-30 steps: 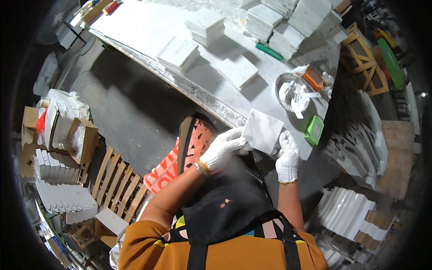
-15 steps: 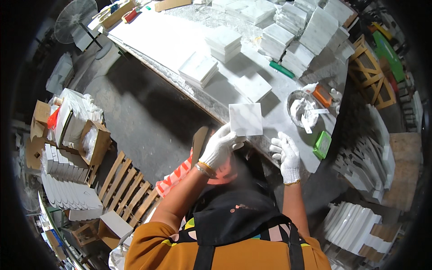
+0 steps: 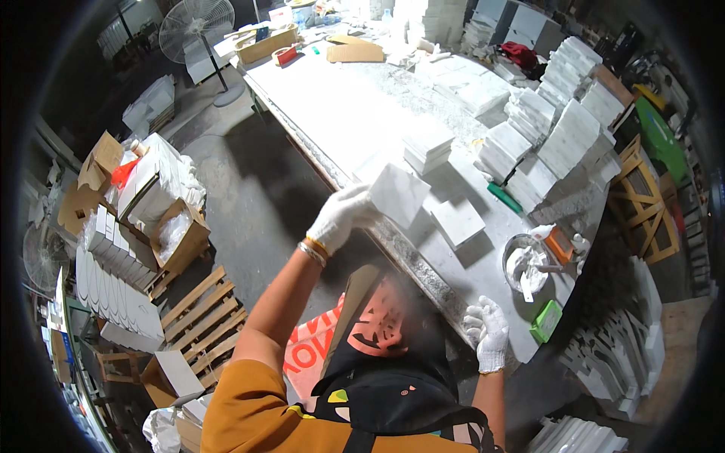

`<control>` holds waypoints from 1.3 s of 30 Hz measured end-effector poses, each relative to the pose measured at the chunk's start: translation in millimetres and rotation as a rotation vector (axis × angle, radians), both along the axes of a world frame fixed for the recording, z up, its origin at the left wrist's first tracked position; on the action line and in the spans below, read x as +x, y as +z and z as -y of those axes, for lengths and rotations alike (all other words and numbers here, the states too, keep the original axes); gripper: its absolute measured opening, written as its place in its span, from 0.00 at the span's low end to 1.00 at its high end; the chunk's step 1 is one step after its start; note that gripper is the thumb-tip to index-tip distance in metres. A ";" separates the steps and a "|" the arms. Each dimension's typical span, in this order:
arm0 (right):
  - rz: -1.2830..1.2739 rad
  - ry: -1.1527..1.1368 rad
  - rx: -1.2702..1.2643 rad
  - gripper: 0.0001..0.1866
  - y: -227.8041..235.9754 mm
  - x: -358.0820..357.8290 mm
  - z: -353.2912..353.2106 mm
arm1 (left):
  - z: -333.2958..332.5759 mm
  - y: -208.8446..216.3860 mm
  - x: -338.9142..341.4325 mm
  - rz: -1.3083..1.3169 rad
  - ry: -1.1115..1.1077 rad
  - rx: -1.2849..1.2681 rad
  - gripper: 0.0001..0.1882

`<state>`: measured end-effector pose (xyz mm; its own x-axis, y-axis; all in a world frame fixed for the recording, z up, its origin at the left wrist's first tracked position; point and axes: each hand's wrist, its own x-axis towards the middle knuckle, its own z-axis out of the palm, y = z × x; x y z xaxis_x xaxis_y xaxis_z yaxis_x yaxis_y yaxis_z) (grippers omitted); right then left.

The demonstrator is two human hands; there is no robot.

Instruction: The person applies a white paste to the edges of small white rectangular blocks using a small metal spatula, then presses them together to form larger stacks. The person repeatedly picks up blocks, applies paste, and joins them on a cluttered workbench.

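Observation:
My left hand, in a white glove, grips a square white marble tile by its near left edge. The tile is held tilted over the table edge and hides part of what lies behind it. Beside it stands a low stack of similar tiles, with a taller tile stack further back. My gloved right hand is at the table's near edge, fingers loosely bent and apart, with nothing in it. Closest to it is a green box-shaped object; beyond that sits a bowl of white paste with a spatula.
Several marble piles fill the table's far right, with a green tool before them. An orange object lies by the bowl. On the floor at left are a wooden pallet and cartons. A fan stands behind.
My left hand has carried the tile leftward and away from me, tilting it toward the nearer stacks. My right hand stays near the table edge. The view has shifted, showing more of the far table.

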<state>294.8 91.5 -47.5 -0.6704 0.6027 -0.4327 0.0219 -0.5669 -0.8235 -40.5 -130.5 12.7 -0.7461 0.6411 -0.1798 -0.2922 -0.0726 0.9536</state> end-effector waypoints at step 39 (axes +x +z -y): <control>-0.030 0.042 -0.064 0.16 -16.9 2.0 -3.7 | 33.3 -71.9 -120.5 -0.988 0.760 -0.887 0.27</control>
<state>296.8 95.1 -64.4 -0.7077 0.5455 -0.4490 0.0227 -0.6177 -0.7861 -161.0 -163.8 -59.2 -0.8859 0.0204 0.4634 0.3075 0.7737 0.5539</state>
